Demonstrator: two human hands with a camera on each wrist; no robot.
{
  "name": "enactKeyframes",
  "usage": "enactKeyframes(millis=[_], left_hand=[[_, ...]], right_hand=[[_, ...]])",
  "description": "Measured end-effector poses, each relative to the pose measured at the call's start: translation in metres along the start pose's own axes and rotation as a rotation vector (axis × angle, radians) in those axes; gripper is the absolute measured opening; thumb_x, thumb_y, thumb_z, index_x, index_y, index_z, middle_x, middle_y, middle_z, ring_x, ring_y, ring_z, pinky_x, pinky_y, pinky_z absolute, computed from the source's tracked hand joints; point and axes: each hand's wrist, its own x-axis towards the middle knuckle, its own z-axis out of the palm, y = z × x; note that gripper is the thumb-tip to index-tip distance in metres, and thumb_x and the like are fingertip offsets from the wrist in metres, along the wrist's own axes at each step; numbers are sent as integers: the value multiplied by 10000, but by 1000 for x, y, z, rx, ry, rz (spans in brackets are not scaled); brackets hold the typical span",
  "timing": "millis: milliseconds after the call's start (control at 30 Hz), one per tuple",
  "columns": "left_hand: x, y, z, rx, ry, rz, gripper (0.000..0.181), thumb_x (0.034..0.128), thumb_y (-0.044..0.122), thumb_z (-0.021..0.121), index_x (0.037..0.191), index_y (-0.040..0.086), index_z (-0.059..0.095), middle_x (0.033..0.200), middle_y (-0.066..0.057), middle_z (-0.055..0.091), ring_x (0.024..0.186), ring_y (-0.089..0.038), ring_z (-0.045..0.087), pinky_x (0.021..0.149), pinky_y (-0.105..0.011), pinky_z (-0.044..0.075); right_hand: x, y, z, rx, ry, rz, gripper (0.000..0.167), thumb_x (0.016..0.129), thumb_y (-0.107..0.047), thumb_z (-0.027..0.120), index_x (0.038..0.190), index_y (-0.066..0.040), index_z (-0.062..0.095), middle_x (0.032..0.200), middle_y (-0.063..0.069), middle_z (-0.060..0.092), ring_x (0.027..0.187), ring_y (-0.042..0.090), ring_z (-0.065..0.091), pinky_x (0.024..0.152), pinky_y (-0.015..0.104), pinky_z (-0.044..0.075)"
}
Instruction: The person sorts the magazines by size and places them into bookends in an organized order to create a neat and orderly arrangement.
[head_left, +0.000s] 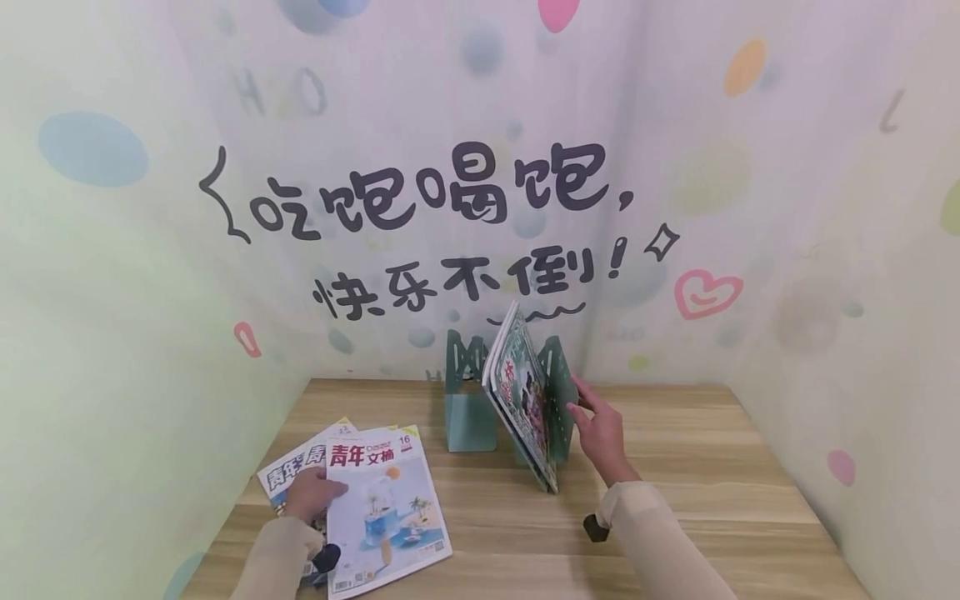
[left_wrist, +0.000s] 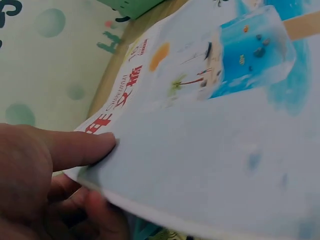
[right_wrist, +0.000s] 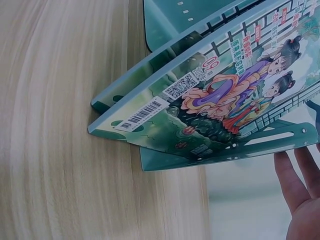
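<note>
My left hand pinches the left edge of a white magazine with a summer picture on its cover; in the left wrist view the thumb lies on top and the fingers curl beneath. Under it lies another magazine, partly covered. My right hand touches the outer right panel of a green bookend rack, fingers fairly straight. Illustrated magazines stand tilted in the rack, their lower corners jutting towards me. My right thumb's contact is unclear.
The rack's left section stands near the back of the wooden table, close to the printed wall covering. Similar covering borders the table on both sides.
</note>
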Motion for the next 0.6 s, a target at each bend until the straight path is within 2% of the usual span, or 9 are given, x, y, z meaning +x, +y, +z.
enactKeyframes(millis=[133, 267, 433, 600], left_hand=[[-3, 5, -3, 20, -39, 71, 422, 855, 95, 646, 1215, -95, 535, 942, -144, 660, 737, -215, 625, 601, -324, 512], [-8, 15, -3, 6, -83, 128, 485, 867, 42, 621, 1314, -75, 473, 999, -188, 667, 752, -252, 674, 609, -378, 568], [-13, 25, -5, -37, -191, 177, 598, 839, -27, 629, 1390, -63, 399, 1055, -239, 657, 791, -317, 684, 605, -428, 586], [-16, 29, -11, -120, -283, 232, 670, 840, -32, 647, 1435, -56, 341, 1065, -279, 659, 788, -352, 694, 597, -455, 589]], right_hand=[[0, 0, 1, -2, 10, -2, 485, 939, -82, 636, 1409, -129, 524, 1280, 166, 613, 1102, 357, 613, 809, 495, 557], [-1, 1, 1, -1, 5, 1, 492, 940, -81, 634, 1415, -137, 518, 1304, 155, 600, 1110, 357, 610, 840, 503, 548], [-1, 1, 0, 9, 8, 2, 499, 939, -80, 638, 1417, -153, 518, 1311, 149, 597, 1109, 356, 610, 844, 510, 544], [-1, 1, 2, 7, 14, -13, 496, 938, -83, 641, 1415, -152, 522, 1288, 156, 611, 1096, 354, 617, 828, 507, 552]])
